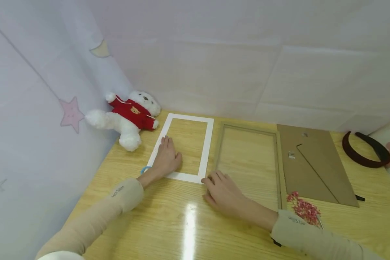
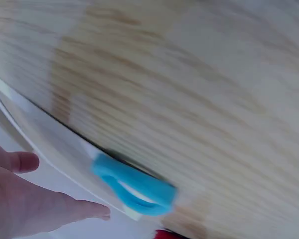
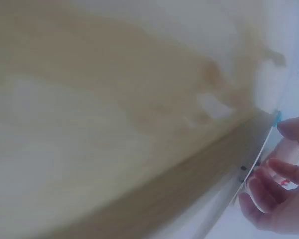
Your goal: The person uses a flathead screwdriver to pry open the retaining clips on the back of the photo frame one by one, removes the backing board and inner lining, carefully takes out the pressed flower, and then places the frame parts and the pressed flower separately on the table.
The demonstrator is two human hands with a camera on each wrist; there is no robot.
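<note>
A white rectangular mat border (image 1: 206, 148) with a cut-out middle lies flat on the wooden table. My left hand (image 1: 165, 159) rests over its left side, fingers fairly straight and pointing away. Beside that wrist a blue loop (image 1: 145, 169) pokes out, and the left wrist view shows the same blue loop (image 2: 134, 185) near the mat's edge; what it belongs to is hidden. At the mat's lower right corner, my right hand (image 1: 224, 191) touches the edge with loosely bent fingertips, thumb apart. Under and beyond that forearm lies a thin wooden picture frame (image 1: 277, 166).
Right of the frame sits a brown backing board (image 1: 312, 162) with a stand wire. Pink dried flowers (image 1: 307, 211) lie nearer. A dark headband (image 1: 367, 159) is at far right. A white teddy bear in a red top (image 1: 130, 112) leans at the back left, against the curtain.
</note>
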